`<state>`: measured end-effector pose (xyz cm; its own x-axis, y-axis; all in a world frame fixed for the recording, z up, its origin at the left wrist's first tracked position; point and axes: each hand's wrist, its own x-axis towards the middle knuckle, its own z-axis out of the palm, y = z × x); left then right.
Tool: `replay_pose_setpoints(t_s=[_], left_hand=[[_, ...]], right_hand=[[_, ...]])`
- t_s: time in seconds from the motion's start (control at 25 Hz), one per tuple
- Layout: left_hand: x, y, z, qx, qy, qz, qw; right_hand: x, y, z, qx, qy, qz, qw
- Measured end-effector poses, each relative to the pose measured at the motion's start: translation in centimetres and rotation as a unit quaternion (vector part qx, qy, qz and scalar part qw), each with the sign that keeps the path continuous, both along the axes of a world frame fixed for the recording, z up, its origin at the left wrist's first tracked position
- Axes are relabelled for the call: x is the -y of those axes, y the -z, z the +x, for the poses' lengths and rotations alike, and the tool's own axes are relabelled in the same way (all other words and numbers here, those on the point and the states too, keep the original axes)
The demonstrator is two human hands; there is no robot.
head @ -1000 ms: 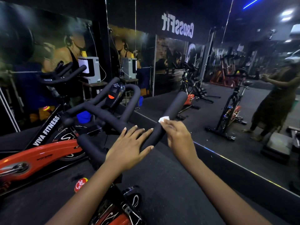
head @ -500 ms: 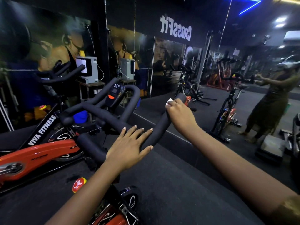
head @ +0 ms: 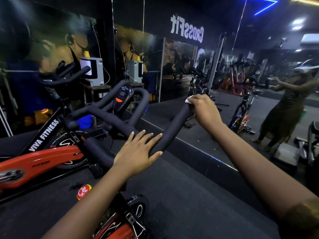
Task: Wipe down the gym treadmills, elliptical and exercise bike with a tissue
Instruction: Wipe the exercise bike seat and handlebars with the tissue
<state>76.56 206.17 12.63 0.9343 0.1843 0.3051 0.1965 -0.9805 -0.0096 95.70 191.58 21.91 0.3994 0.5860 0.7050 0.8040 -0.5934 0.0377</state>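
Directly ahead, a wall mirror reflects a dim gym, with a person in the glass at the far right. Below it, an orange-framed exercise bike stands on the dark floor, and its black padded handlebar reaches toward the mirror. A small console with an orange button sits between the bars. The left hand lies flat and relaxed on the near bend of the handlebar, fingers straight, grasping nothing. The right hand is curled at the far tip of the right bar, pinching a small white tissue against the padding.
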Motion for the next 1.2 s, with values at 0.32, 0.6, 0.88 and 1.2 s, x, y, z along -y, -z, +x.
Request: replay_pose_setpoints(t_s=[0.32,0.6,0.88,1.2], left_hand=[[0.0,-0.9,0.6,0.003,0.014,-0.089,0.996],[2.3,-2.9,4.8,0.060,0.057,-0.194,0.978],[3.1,-2.1,5.4,0.027,0.030,-0.063,0.997],[3.1,-1.7,5.5,0.041,0.033,-0.061,0.997]], right_hand=[[-0.8,9.4,-6.1,-0.049,-0.117,0.182,0.975],[1.1,10.0,-5.5,-0.126,-0.134,0.286,0.940],[0.7,0.9,3.5,-0.161,-0.119,0.255,0.946],[0.9,4.1,2.8,-0.180,-0.109,0.365,0.907]])
